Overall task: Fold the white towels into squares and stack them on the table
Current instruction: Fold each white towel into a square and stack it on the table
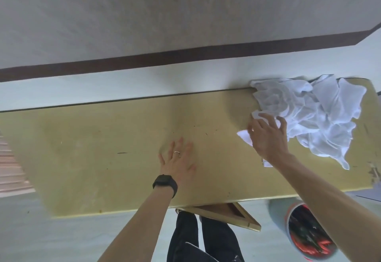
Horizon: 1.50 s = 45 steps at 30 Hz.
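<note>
A loose heap of crumpled white towels [317, 115] lies at the right end of the yellowish wooden table [103, 148]. My right hand [268, 138] is on the heap's left edge, fingers curled into the cloth of one white towel [244, 135] whose corner sticks out from under the palm. Fingers spread, my left hand [178, 163] lies flat on the bare tabletop near the middle; it has a ring on one finger and a dark watch on the wrist. No folded towel is in view.
The table's back edge runs against a pale wall with a dark band. A bin [305, 235] with red and dark contents stands on the floor at the right. A wooden stool [226, 214] pokes out under the front edge, by my legs.
</note>
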Motion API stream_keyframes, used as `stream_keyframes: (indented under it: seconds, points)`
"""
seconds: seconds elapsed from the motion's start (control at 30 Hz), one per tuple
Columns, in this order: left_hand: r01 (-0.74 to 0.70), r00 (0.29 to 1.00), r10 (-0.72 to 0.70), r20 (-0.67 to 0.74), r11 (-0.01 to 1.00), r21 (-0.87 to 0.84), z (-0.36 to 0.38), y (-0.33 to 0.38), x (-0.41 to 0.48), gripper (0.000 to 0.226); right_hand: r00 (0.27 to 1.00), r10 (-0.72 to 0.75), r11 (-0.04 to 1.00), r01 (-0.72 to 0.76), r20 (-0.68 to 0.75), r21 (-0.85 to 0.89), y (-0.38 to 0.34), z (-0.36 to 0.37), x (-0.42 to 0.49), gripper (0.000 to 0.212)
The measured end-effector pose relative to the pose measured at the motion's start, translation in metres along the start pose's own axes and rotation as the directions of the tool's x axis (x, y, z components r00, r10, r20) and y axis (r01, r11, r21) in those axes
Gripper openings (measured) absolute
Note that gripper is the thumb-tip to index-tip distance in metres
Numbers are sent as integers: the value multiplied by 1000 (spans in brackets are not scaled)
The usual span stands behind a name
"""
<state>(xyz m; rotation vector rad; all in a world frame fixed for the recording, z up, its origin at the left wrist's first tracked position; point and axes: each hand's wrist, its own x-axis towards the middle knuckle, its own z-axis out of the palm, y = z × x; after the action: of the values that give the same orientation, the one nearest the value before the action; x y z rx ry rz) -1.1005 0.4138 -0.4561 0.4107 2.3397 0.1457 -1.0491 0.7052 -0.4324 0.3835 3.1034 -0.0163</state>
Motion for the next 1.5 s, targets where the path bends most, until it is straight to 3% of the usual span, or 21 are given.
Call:
stream_keyframes:
  seconds: [0.1,0.2,0.3,0.43,0.57,0.67,0.8,0.93,1.13,1.4,1.5]
  points:
    - [-140,984,122,-130,980,-140,-31,21,-18,75,991,-52,987,70,-123,148,-17,-34,-8,11]
    - [-400,884,308,-350,887,-230,-68,51,-43,73,970,-118,951,172,-210,256,-36,-67,-17,11]
    - [-490,815,368,-447,850,-193,-107,68,-68,58,953,-164,910,246,-255,334,-57,-104,-22,15]
    - [-464,806,346,-481,873,-148,-150,60,-93,28,949,-162,846,275,-272,456,-84,-148,-23,4]
    - [-501,762,373,-530,858,-117,-174,40,-119,22,984,-99,790,170,-150,589,-110,-175,-31,6]
    - [-460,790,329,-518,876,-144,-192,18,-140,22,993,-112,758,115,-46,642,-127,-178,-43,9]
    - [-367,820,255,-513,921,-130,-203,-26,-155,23,993,-115,776,70,31,627,-131,-172,-62,14]
    - [-309,791,229,-568,950,-48,-209,-60,-164,24,982,-127,814,24,137,581,-120,-164,-74,20]
    - [-262,698,272,-662,958,118,-191,-88,-148,11,986,-120,870,50,113,490,-107,-167,-60,20]
    - [-210,586,252,-770,965,156,-211,-100,-108,8,994,-74,923,39,77,382,-112,-182,3,25]
    - [-231,567,250,-785,963,140,-224,-101,-101,8,997,-73,932,71,-7,355,-115,-189,17,23]
